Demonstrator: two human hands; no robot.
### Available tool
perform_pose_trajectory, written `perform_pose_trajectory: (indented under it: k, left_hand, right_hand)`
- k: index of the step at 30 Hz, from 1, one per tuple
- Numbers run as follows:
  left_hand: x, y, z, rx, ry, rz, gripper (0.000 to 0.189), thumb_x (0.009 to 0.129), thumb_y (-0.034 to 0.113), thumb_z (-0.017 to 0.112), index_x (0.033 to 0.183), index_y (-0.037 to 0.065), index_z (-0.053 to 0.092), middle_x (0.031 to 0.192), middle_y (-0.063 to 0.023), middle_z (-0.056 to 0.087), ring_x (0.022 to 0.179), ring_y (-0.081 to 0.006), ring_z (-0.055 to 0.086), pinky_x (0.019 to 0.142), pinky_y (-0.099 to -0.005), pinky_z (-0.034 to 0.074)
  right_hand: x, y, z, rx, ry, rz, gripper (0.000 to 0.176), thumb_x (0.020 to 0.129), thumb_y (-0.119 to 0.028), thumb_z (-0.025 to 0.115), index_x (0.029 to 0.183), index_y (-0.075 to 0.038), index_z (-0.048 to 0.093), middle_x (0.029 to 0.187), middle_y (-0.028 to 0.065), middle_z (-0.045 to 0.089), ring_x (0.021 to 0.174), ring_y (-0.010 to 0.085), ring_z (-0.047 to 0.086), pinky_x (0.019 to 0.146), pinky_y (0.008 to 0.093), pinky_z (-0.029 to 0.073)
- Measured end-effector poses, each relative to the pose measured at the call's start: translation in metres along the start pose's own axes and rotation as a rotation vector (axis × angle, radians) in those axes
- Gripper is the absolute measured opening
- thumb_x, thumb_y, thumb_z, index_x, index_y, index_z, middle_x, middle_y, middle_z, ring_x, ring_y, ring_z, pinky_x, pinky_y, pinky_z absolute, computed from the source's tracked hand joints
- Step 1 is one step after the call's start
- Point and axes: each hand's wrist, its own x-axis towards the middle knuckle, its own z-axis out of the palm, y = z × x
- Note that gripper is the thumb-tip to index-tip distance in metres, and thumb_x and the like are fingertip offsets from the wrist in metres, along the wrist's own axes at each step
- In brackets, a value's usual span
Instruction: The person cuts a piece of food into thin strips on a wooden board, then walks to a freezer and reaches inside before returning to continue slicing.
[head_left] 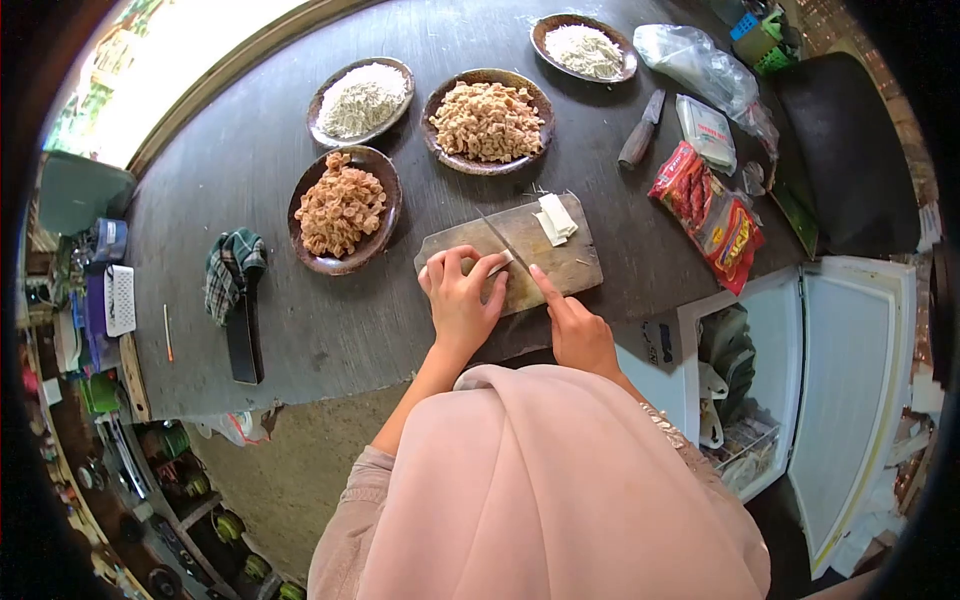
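A wooden cutting board (445,245) lies near the table's front edge. My right hand (582,330) grips a knife (505,238), its index finger stretched along the top toward the blade. The blade points away from me across the board, and the handle is hidden in the hand. To its left, my left hand (462,295) is closed, fingertips pressed on a small white piece (503,262) beside the blade. A stack of flat white strips (556,220) rests at the board's far right, with thin shreds beside it.
Brown bowls of chopped pinkish-brown pieces (487,122) and white flour-like powder (365,100) stand behind the board. On the right lie another knife (641,130), a white packet (706,133), a red packet (708,215) and a plastic bag (700,65). A fridge door (850,390) hangs open.
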Motion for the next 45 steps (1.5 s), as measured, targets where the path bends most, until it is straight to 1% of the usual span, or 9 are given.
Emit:
perform_pose_trajectory:
  k: [2, 10, 15, 17, 24, 28, 39, 41, 45]
  left_hand:
    - [0.002, -0.002, -0.004, 0.001, -0.004, -0.001, 0.027, 0.08, 0.019, 0.079, 0.106, 0.022, 0.075, 0.109, -0.0012, 0.059, 0.111, -0.027, 0.05, 0.097, -0.0441, 0.036]
    - [0.012, -0.03, -0.013, -0.069, -0.084, 0.219, 0.036, 0.079, 0.01, 0.076, 0.112, 0.026, 0.076, 0.105, -0.0011, 0.06, 0.108, -0.026, 0.052, 0.095, -0.0439, 0.036]
    - [0.012, -0.031, -0.011, -0.089, -0.087, 0.219, 0.035, 0.079, 0.011, 0.076, 0.111, 0.026, 0.076, 0.105, -0.0009, 0.06, 0.108, -0.0261, 0.052, 0.095, -0.0437, 0.036]
    - [0.012, -0.031, -0.012, -0.092, -0.086, 0.213, 0.035, 0.079, 0.011, 0.076, 0.111, 0.026, 0.076, 0.105, -0.0009, 0.06, 0.108, -0.0261, 0.052, 0.095, -0.0436, 0.036]
    - [0.013, -0.032, -0.01, -0.118, -0.076, 0.217, 0.035, 0.08, 0.012, 0.076, 0.112, 0.025, 0.076, 0.105, -0.0014, 0.059, 0.106, -0.0257, 0.052, 0.094, -0.0428, 0.036]
    - [0.012, -0.033, -0.01, -0.121, -0.072, 0.215, 0.032, 0.079, 0.013, 0.076, 0.109, 0.022, 0.075, 0.105, -0.0019, 0.06, 0.107, -0.0264, 0.053, 0.095, -0.0445, 0.036]
    - [0.013, -0.033, -0.01, -0.124, -0.09, 0.214, 0.035, 0.078, 0.012, 0.077, 0.111, 0.024, 0.075, 0.106, -0.0016, 0.059, 0.108, -0.0263, 0.052, 0.094, -0.0442, 0.037]
    - [0.013, -0.033, -0.011, -0.123, -0.095, 0.212, 0.035, 0.079, 0.012, 0.076, 0.111, 0.024, 0.075, 0.106, -0.0016, 0.059, 0.107, -0.0263, 0.052, 0.094, -0.0441, 0.036]
    - [0.013, -0.033, -0.01, -0.125, -0.087, 0.216, 0.035, 0.079, 0.011, 0.076, 0.111, 0.025, 0.075, 0.105, -0.0019, 0.059, 0.106, -0.0263, 0.052, 0.093, -0.0436, 0.036]
  right_hand:
    - [0.0, -0.006, 0.002, -0.027, 0.014, 0.029, 0.083, 0.089, 0.0, 0.057, 0.16, -0.034, 0.031, 0.076, 0.0129, 0.057, 0.061, 0.0361, 0.066, 0.058, 0.0503, 0.057]
    - [-0.005, -0.013, 0.019, -0.168, 0.061, 0.069, 0.086, 0.087, 0.001, 0.056, 0.161, -0.037, 0.03, 0.074, 0.0114, 0.056, 0.056, 0.033, 0.065, 0.054, 0.0483, 0.056]
    - [0.007, -0.016, 0.021, -0.196, 0.077, 0.067, 0.086, 0.088, 0.002, 0.056, 0.16, -0.036, 0.031, 0.073, 0.0117, 0.056, 0.057, 0.0336, 0.065, 0.054, 0.0483, 0.056]
    - [0.013, -0.016, 0.026, -0.088, 0.136, 0.067, 0.084, 0.089, 0.001, 0.056, 0.16, -0.036, 0.031, 0.073, 0.0126, 0.057, 0.06, 0.0354, 0.065, 0.057, 0.0491, 0.056]
    - [0.003, -0.018, 0.027, -0.04, 0.114, 0.065, 0.083, 0.09, 0.0, 0.057, 0.16, -0.036, 0.031, 0.074, 0.0131, 0.057, 0.062, 0.0371, 0.065, 0.059, 0.0506, 0.056]
    - [0.002, -0.023, 0.027, -0.074, 0.088, 0.093, 0.082, 0.091, 0.0, 0.057, 0.16, -0.036, 0.031, 0.074, 0.0128, 0.057, 0.062, 0.0369, 0.065, 0.06, 0.0504, 0.056]
    - [0.011, -0.022, 0.025, -0.194, 0.082, 0.085, 0.082, 0.091, 0.001, 0.057, 0.16, -0.035, 0.033, 0.074, 0.013, 0.058, 0.061, 0.0356, 0.065, 0.059, 0.0487, 0.056]
    - [0.013, -0.016, 0.031, -0.059, 0.189, 0.033, 0.08, 0.091, 0.001, 0.057, 0.16, -0.033, 0.034, 0.074, 0.0129, 0.057, 0.061, 0.0349, 0.064, 0.058, 0.0481, 0.055]
    - [0.008, -0.012, 0.032, -0.014, 0.205, -0.005, 0.08, 0.091, 0.001, 0.057, 0.16, -0.032, 0.034, 0.074, 0.0124, 0.056, 0.06, 0.0343, 0.064, 0.058, 0.0476, 0.055]
